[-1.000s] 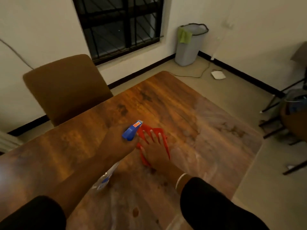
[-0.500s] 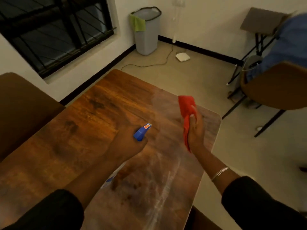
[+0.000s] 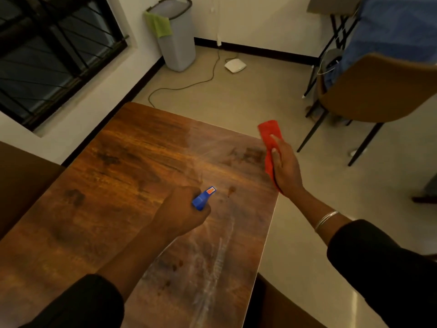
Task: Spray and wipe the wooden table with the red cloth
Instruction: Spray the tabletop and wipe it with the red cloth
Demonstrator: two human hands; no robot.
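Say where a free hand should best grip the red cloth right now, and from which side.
Probably the upper free end of the red cloth, approached from the far side, above the table. The cloth is bunched and held upright at the table's right edge; the right hand grips its middle and lower part, so only the top end sticks out clear.

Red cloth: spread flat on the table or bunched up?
Bunched up. The red cloth is gripped in the right hand, held at the wooden table edge, not spread flat.
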